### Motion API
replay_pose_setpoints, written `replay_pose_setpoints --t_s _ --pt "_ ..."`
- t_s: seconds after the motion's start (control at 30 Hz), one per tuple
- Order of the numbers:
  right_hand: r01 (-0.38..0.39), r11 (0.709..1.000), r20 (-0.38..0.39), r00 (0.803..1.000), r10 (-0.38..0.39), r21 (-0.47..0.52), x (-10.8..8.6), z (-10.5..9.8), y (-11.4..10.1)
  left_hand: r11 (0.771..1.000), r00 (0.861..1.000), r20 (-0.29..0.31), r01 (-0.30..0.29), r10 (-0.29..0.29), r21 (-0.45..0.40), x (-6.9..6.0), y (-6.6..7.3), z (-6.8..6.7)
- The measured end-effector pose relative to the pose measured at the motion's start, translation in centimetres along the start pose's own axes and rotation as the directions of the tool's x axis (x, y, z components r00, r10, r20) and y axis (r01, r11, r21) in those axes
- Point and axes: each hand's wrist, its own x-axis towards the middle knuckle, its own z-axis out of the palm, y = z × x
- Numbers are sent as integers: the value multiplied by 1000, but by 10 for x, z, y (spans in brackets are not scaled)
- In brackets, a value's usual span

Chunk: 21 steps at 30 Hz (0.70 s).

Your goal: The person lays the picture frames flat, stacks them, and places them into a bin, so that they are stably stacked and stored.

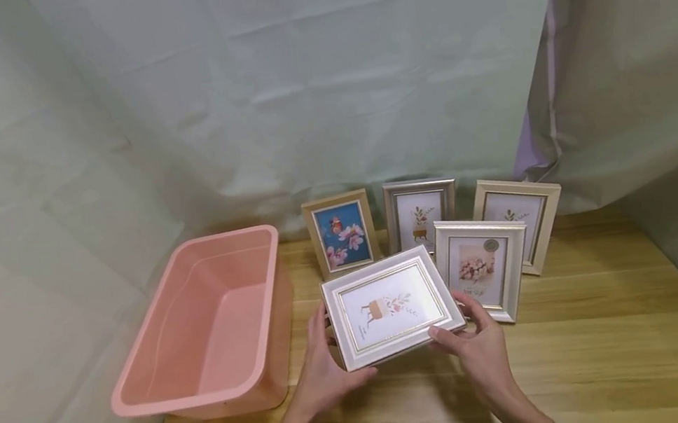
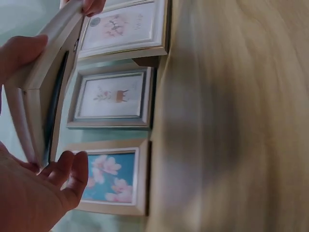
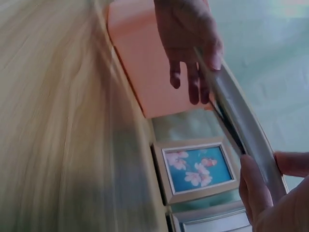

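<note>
- In the head view, most fingers of the left hand (image 1: 326, 375) and right hand (image 1: 479, 346) are hidden behind the white photo frame (image 1: 364, 362)
- Caption under its print (image 1: 383, 308) too small to read; pale glare washes the glass toward 3 o'clock
- The back shows only edge-on from the wrists, with a dark gap hard to make out
- It covers the lower parts of the blue-flower photo frame (image 1: 344, 232) at 11 o'clock and the silver-grey photo frame (image 1: 389, 205) at 1 o'clock
- The silver-white photo frame (image 1: 476, 223) at 2 to 3 o'clock hides part of the cream photo frame (image 1: 549, 214)
- The held frame is turned sideways and tilted, up off the wooden tabletop (image 1: 614, 333): whitish moulding, thin gold inner line, sprig in a brown legged planter lying sideways
- Left hand partly open, thumb at the lower edge, gripping the 8 o'clock end; right hand pinches the 4 o'clock corner
- Pink plastic tub (image 1: 267, 248) at 9 o'clock
</note>
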Motion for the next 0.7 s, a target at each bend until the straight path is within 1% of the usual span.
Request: replay_pose_setpoints --t_s 0.07,0.13,0.3,0.4,0.47,0.57,0.67,0.7 --pt "-6 999 20 1000 6 -45 1 -2 2 1000 1000 20 15 -15 -23 3 -4 1" --pt "-8 993 38 999 12 -115 3 -5 5 998 999 39 31 -29 -52 5 -8 1" --pt "9 963 81 997 13 -269 9 -12 14 995 995 74 70 -64 -73 12 -17 1" --pt "29 946 114 993 8 -322 13 -13 20 991 991 93 103 -95 -84 19 -22 1" --pt "48 931 128 992 -2 -362 15 -12 24 986 987 106 133 -123 -97 24 -25 1" --pt "77 901 134 991 -21 -428 19 -12 31 979 980 115 172 -160 -106 30 -29 3" --pt "99 866 129 991 -40 -491 22 -12 38 977 977 120 190 -178 -95 33 -31 4" --pt "104 854 127 991 -45 -509 23 -11 40 979 977 120 186 -175 -84 34 -32 5"
